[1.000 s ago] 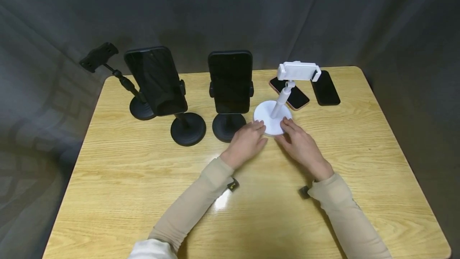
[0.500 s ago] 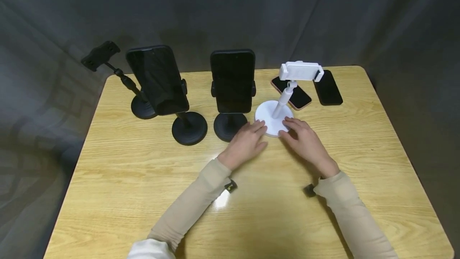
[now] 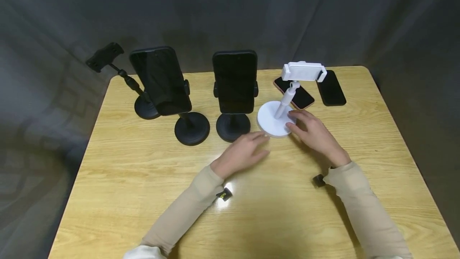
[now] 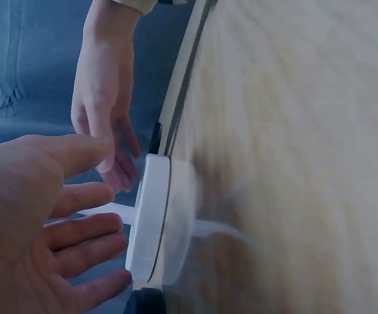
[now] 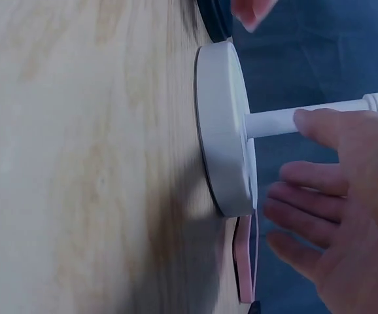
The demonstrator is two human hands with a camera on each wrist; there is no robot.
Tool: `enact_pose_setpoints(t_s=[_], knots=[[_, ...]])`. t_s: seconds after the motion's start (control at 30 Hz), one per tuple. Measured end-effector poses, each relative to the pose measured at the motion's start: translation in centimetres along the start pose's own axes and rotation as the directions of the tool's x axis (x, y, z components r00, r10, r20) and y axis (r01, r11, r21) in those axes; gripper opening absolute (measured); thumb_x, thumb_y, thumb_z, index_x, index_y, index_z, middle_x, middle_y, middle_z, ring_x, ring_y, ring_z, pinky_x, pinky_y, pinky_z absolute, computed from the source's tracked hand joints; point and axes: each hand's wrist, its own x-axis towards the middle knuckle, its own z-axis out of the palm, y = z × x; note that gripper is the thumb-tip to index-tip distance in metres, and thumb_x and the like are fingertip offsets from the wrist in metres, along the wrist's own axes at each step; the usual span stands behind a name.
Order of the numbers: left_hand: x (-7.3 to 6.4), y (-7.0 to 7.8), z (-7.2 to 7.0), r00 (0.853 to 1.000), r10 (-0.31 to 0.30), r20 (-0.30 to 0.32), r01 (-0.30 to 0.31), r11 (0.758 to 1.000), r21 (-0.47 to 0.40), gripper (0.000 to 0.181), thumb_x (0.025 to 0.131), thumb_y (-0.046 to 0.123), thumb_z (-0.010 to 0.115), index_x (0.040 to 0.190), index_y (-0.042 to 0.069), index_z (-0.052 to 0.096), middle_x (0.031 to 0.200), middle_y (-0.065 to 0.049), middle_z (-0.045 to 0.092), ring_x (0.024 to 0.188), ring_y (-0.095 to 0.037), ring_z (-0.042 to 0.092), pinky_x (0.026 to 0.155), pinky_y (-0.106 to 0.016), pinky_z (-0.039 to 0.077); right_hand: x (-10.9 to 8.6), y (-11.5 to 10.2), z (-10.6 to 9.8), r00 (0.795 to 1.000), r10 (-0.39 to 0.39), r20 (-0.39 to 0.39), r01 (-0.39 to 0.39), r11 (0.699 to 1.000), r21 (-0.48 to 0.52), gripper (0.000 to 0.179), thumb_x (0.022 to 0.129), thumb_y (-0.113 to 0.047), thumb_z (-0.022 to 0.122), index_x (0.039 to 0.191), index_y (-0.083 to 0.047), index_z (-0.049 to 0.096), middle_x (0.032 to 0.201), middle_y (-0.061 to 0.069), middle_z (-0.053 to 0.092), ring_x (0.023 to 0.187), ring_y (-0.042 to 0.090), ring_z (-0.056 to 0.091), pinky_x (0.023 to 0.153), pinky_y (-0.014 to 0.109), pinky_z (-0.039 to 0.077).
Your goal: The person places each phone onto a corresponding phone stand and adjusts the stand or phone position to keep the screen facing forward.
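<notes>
A white phone stand (image 3: 276, 120) with a round base and an upright post stands right of centre, its clamp holding no phone. My right hand (image 3: 316, 137) is over the right edge of its base, fingers spread and gripping nothing; in the right wrist view, the right hand (image 5: 362, 196) hovers beside the post with relaxed fingers. My left hand (image 3: 241, 154) is off the base's front left, fingers extended and holding nothing. In the left wrist view, the left hand's (image 4: 58, 222) fingers point toward the white base (image 4: 151, 219).
Two black stands hold black phones, one tilted phone (image 3: 161, 81) and one upright phone (image 3: 235, 82). Another black stand (image 3: 146, 108) with a bare clamp is at the far left. Behind the white stand lie a pink-edged phone (image 3: 302, 98) and a black phone (image 3: 331, 88).
My left hand has drawn back from the white base toward me. My right hand has shifted right and lifted off the base's front edge. The white stand stays on the table.
</notes>
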Motion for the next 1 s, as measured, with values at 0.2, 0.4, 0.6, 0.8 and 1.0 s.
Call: enact_pose_setpoints(t_s=[0.2, 0.4, 0.6, 0.8, 1.0], knots=[[-1.6, 0.2, -0.1, 1.000, -0.014, 0.019, 0.014, 1.000, -0.006, 0.044, 0.104, 0.030, 0.064, 0.140, 0.005, 0.063, 0.146, -0.015, 0.059, 0.133, -0.027, 0.059, 0.116, -0.035, 0.043, 1.0, 0.6, -0.6, 0.997, 0.007, -0.078, -0.007, 1.000, -0.005, 0.050, 0.104, -0.023, 0.063, 0.142, 0.009, 0.053, 0.146, 0.031, 0.051, 0.136, 0.050, 0.048, 0.110, 0.068, 0.039], [-3.2, 0.6, -0.5, 0.999, 0.028, -0.036, -0.028, 1.000, -0.002, 0.040, 0.101, 0.025, 0.068, 0.135, 0.003, 0.066, 0.143, -0.016, 0.062, 0.131, -0.028, 0.061, 0.115, -0.037, 0.045, 2.1, 2.1, -0.8, 0.989, 0.065, -0.133, -0.069, 0.997, -0.030, 0.054, 0.104, -0.024, 0.062, 0.143, 0.012, 0.050, 0.148, 0.032, 0.048, 0.137, 0.051, 0.045, 0.112, 0.067, 0.037], [-4.9, 1.1, -1.1, 0.999, 0.033, -0.028, -0.032, 0.999, 0.020, 0.042, 0.103, 0.028, 0.066, 0.138, 0.004, 0.064, 0.144, -0.016, 0.061, 0.132, -0.027, 0.060, 0.115, -0.036, 0.045, 2.9, 3.1, -0.9, 0.987, 0.119, -0.112, -0.122, 0.992, -0.023, 0.064, 0.104, -0.027, 0.062, 0.151, 0.010, 0.040, 0.157, 0.032, 0.036, 0.144, 0.052, 0.036, 0.116, 0.068, 0.032], [-6.2, 0.9, -1.5, 0.999, 0.027, -0.033, -0.027, 1.000, 0.011, 0.043, 0.102, 0.027, 0.066, 0.139, 0.005, 0.064, 0.144, -0.015, 0.061, 0.133, -0.027, 0.059, 0.115, -0.038, 0.045, 3.3, 3.7, -1.0, 0.982, 0.174, -0.067, -0.175, 0.985, -0.010, 0.075, 0.104, -0.030, 0.062, 0.158, 0.008, 0.026, 0.162, 0.032, 0.025, 0.149, 0.050, 0.026, 0.119, 0.068, 0.026], [-7.0, 0.7, -1.5, 1.000, -0.009, -0.024, 0.009, 1.000, -0.029, 0.042, 0.102, 0.026, 0.066, 0.139, 0.005, 0.064, 0.144, -0.014, 0.061, 0.132, -0.027, 0.059, 0.114, -0.038, 0.046, 3.7, 4.2, -0.9, 0.984, 0.162, -0.078, -0.164, 0.986, -0.027, 0.082, 0.103, -0.027, 0.063, 0.161, 0.007, 0.016, 0.164, 0.034, 0.019, 0.150, 0.051, 0.020, 0.121, 0.067, 0.021]])
